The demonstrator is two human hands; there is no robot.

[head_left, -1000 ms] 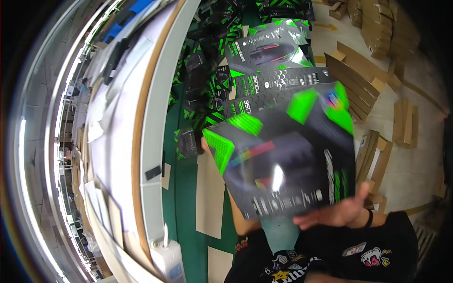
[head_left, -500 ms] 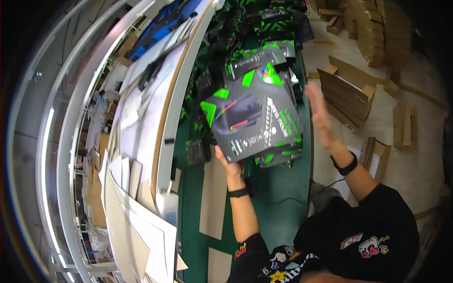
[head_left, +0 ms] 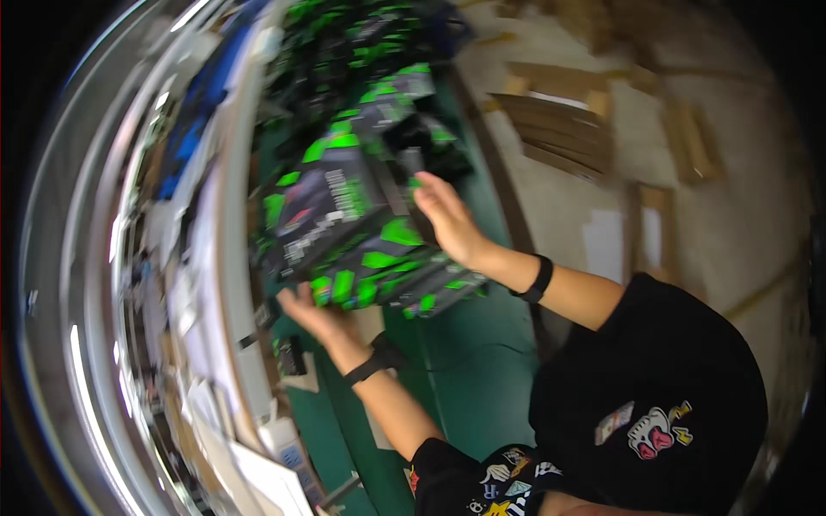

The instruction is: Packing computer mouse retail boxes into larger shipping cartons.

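A flat black and green product box (head_left: 331,198), with a dark device pictured on its face, lies tilted over other boxes of the same colours, smeared by motion. My left hand (head_left: 317,311) is at its near left corner, gripping it from below, with part of the fingers hidden. On the right side, my right hand (head_left: 449,222) has its fingers stretched out beside the boxes' edge. Whether its fingertips touch a box is too blurred to tell. More black and green boxes (head_left: 439,279) lie under and beside the held one, between my hands.
A green work surface (head_left: 482,370) runs away from me, with a heap of black and green packages (head_left: 344,43) at its far end. Brown cardboard cartons (head_left: 559,129) stand on the floor to the right. White sheets (head_left: 267,473) lie at the lower left.
My view has swung, so the table appears farther left. The held box is now lower against the other boxes. My right hand has come from out at the right to the boxes' edge.
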